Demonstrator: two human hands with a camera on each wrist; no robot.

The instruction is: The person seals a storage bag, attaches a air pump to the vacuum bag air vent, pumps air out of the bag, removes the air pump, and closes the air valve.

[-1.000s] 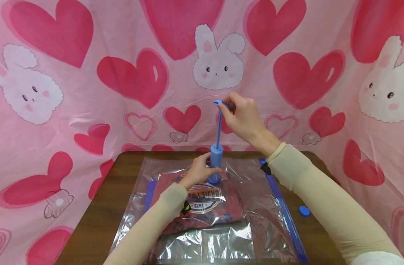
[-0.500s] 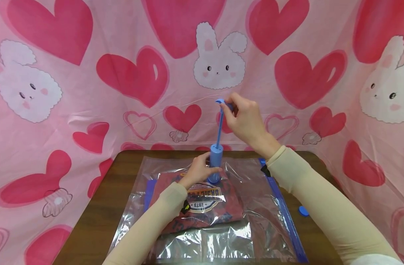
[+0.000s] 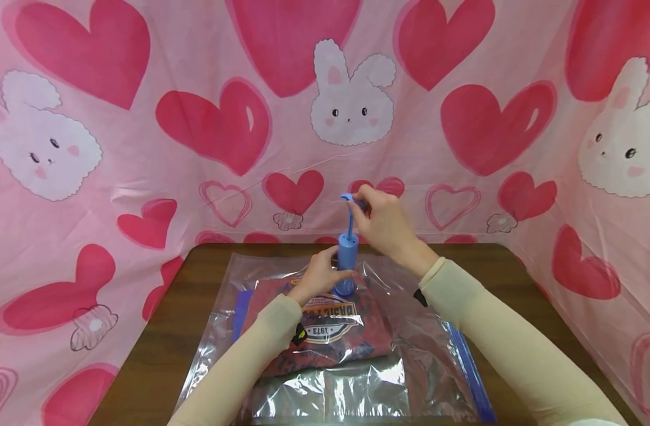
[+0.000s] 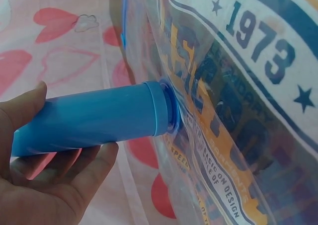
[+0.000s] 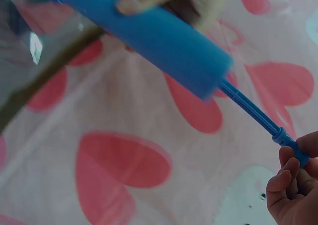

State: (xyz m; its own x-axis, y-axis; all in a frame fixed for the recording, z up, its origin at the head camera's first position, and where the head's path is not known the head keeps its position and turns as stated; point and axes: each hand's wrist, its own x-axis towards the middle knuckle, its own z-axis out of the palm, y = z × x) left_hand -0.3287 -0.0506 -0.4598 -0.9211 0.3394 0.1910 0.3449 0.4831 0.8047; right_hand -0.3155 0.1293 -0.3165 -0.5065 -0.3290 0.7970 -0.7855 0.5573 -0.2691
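A blue hand pump [image 3: 348, 255] stands upright on a clear plastic bag [image 3: 431, 367] holding a folded red printed garment [image 3: 325, 349]. My left hand [image 3: 320, 273] grips the pump's barrel low down; in the left wrist view the barrel [image 4: 94, 116] meets a round blue valve [image 4: 171, 106] on the bag. Above it, my right hand [image 3: 383, 222] pinches the pump's handle [image 3: 348, 197], with part of the rod showing. The right wrist view shows the rod [image 5: 251, 108] out of the barrel and my right fingers [image 5: 293, 178] round the handle end.
The bag lies on a dark wooden table [image 3: 159, 331], with a blue zip strip [image 3: 471, 370] along its right side. A pink curtain [image 3: 282, 148] with hearts and rabbits hangs behind and at both sides.
My right hand has come down with the handle, and less of the rod shows above the barrel. My left hand stays in place. The right forearm now hides the round blue cap at the right.
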